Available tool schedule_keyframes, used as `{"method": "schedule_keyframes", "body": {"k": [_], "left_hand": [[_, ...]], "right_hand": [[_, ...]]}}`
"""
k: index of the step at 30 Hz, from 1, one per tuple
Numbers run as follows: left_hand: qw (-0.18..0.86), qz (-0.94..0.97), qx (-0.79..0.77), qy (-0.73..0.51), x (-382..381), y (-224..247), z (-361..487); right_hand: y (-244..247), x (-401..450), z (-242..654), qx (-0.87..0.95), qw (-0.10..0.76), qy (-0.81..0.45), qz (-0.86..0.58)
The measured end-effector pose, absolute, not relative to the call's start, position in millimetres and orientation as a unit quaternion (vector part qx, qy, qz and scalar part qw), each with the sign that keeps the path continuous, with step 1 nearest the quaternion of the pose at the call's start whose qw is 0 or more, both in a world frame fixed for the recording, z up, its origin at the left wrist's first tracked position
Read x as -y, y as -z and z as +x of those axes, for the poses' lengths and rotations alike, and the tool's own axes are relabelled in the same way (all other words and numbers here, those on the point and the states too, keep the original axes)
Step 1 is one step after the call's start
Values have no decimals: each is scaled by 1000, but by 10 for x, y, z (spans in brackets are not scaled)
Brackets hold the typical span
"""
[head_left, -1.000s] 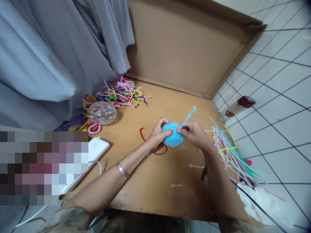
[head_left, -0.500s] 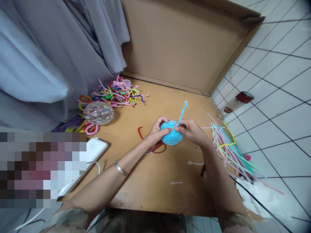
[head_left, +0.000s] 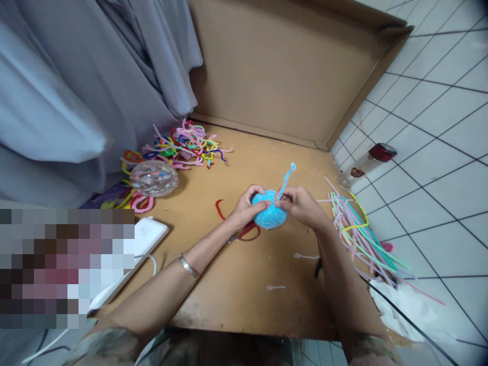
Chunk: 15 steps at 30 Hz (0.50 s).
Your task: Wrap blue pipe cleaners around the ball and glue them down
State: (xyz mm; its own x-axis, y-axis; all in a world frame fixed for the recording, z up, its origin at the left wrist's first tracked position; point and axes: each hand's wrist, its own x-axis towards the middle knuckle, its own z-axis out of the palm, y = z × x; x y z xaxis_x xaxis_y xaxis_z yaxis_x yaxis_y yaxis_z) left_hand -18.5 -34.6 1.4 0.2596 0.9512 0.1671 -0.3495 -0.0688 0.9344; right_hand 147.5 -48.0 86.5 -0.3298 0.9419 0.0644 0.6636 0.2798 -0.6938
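A blue coiled disc of fuzzy pipe cleaner (head_left: 270,217) is held above the middle of the table. My left hand (head_left: 248,207) grips its left edge, with the thumb lying on its face. At the upper right, my right hand (head_left: 300,204) pinches the loose blue pipe cleaner end (head_left: 286,180), which sticks up from the disc with a curled tip. Red-handled scissors (head_left: 249,233) lie on the table below my left hand, partly hidden by it and the disc.
Colourful pipe cleaners (head_left: 186,145) are heaped at the back left near a clear speckled ball (head_left: 154,179). Straight pastel pipe cleaners (head_left: 356,229) lie at right by a red-lidded bottle (head_left: 366,165). A white power strip (head_left: 150,236) is at left; cardboard (head_left: 274,71) stands behind.
The upright blue end has tipped very slightly lower and to the right. Both hands keep nearly the same hold on the disc.
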Motion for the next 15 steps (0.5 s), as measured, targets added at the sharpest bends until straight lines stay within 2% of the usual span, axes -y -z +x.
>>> {"method": "schedule_keyframes", "body": {"k": [9,15], "left_hand": [[630,498,-273,-530,370,6,-185],[582,546,-310,-517,397,-16,-188]], "right_hand": [[-873,479,1473,756,239,-304,-528],[-859,468,1473,748,232,-316,-535]]}}
